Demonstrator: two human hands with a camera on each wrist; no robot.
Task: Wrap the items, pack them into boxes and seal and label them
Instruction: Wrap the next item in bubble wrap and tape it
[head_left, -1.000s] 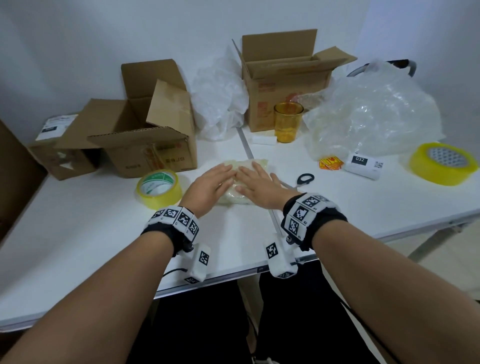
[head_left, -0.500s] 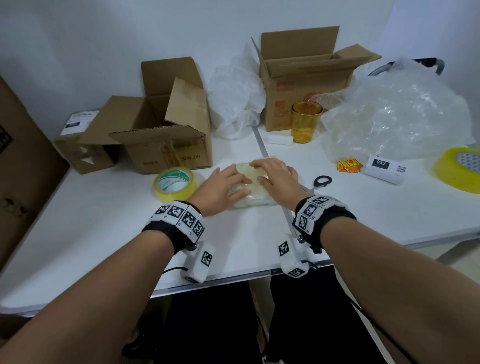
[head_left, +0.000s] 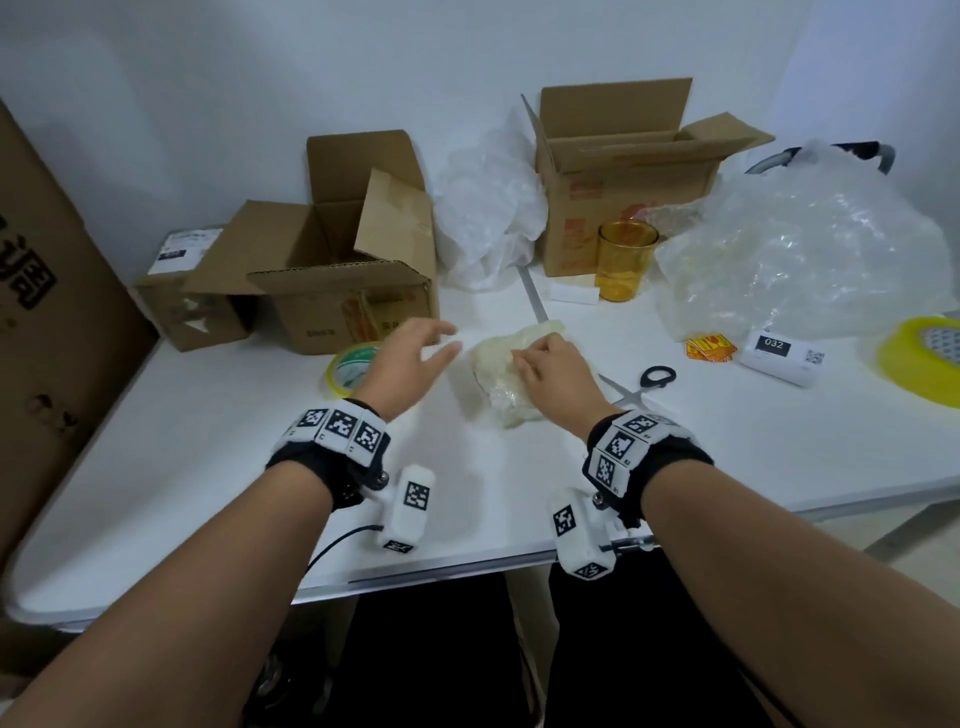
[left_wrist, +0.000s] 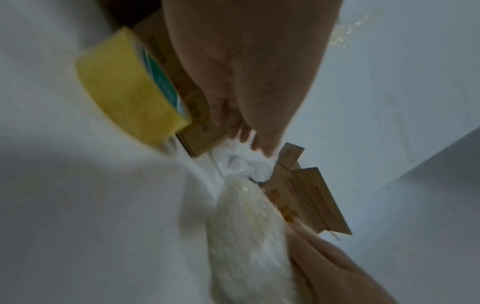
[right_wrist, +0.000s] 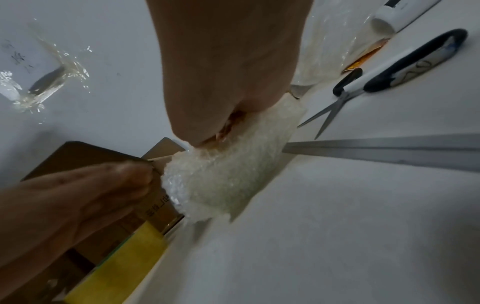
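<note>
A bundle (head_left: 511, 382) wrapped in bubble wrap lies on the white table (head_left: 208, 467), near the front middle. What is inside the wrap cannot be seen.

The right hand (head_left: 558, 382) rests on top of the bundle. Its fingers bend down onto the wrap and hold it. From the right wrist view the fingertips are tucked under the hand, so how tight the hold is cannot be told.

The left hand (head_left: 410, 364) is in the air just left of the bundle. Its fingers are spread and loose, and it holds nothing. It looks a bit blurry. It covers part of a roll of yellow tape (head_left: 350, 369).

Behind the tape sits an open box (head_left: 337, 270). You can only see a little way into it. A smaller closed box (head_left: 189, 296) with a white label is partly hidden behind its flap. Another open box (head_left: 623, 176) stands at the back. An orange glass (head_left: 623, 260) stands in front of it.

A big heap of bubble wrap (head_left: 810, 244) is on the right. Scissors (head_left: 647, 382) lie right of the bundle, with the blades partly behind the right wrist. A second tape roll (head_left: 924, 358) is cut off by the right edge. A big brown carton (head_left: 47, 312) is cut off at the left.
</note>
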